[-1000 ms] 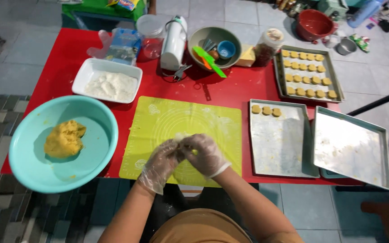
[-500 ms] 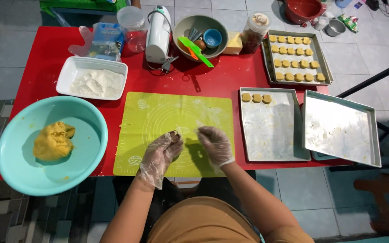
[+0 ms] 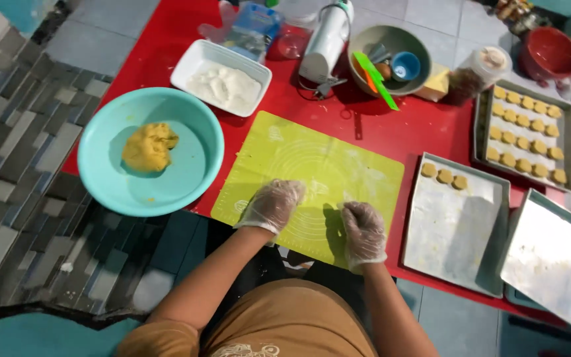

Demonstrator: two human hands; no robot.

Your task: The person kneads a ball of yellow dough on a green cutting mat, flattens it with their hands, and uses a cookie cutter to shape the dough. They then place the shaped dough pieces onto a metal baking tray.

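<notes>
On the near edge of the red table (image 3: pixel 424 132), from the one head view looking straight down, both gloved hands rest on the lime-green baking mat (image 3: pixel 312 165). The left hand (image 3: pixel 273 205) lies palm down with its fingers loosely curled, and I honestly can't tell if there's a bit of dough under it. The right hand (image 3: pixel 363 233) also sits palm down, fingers together, and nothing shows in its grip either. They're a little apart, the left one slightly farther up the mat.

The yellow dough lump (image 3: pixel 149 147) sits in the teal bowl (image 3: pixel 196 175), off to the left and a bit farther than the hands, so the left hand is clearly the nearer one to it. The bowl hangs partly over the table's left edge. Going the other way, the near baking tray (image 3: pixel 454 238) lies just right of the mat, long axis running near to far, with three small dough rounds (image 3: pixel 444 176) lined up at its far end; the right hand is closest to that. Another filled tray (image 3: pixel 480 125) sits farther back on the right, and an empty tray (image 3: pixel 556 264) at the right is cut off by the frame.

Farther back there's a white dish of flour (image 3: pixel 223 86) and a grey bowl of tools (image 3: pixel 391 59). The clutter along the far edge is too cropped to make out.
</notes>
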